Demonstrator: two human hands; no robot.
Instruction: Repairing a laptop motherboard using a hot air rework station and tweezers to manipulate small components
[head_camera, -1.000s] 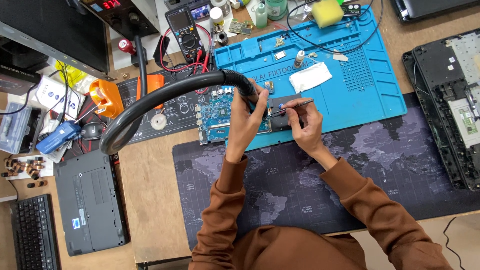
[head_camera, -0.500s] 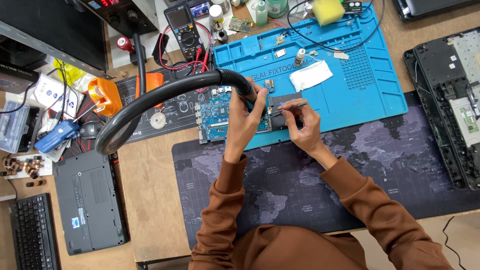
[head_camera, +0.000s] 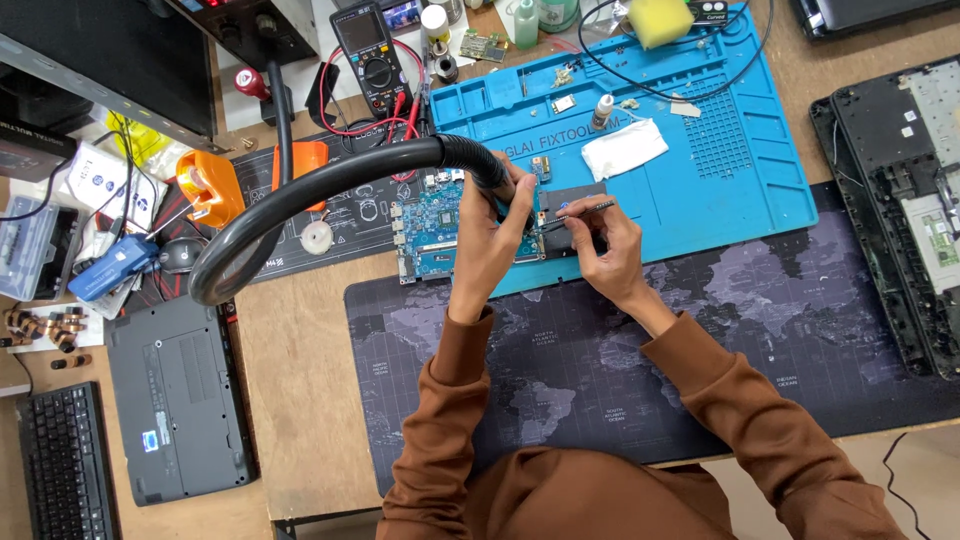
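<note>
Centrally, left hand (head_camera: 492, 232) clenched around ribbed black flexible hose (head_camera: 300, 195) end, above blue-green circuit board (head_camera: 432, 232) on blue silicone mat (head_camera: 700, 170). Right hand (head_camera: 600, 245) pinching thin metal tweezers (head_camera: 580, 212) at board edge.

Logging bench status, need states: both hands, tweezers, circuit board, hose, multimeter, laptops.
left hand: gripping black flexible hose end over the board
right hand: pinching tweezers
tweezers: held, tips at the board
circuit board: bare, flat on blue mat
black flexible hose: bent in an arc
multimeter: leads plugged in
grey laptop: closed, underside up
black laptop: opened up
</note>
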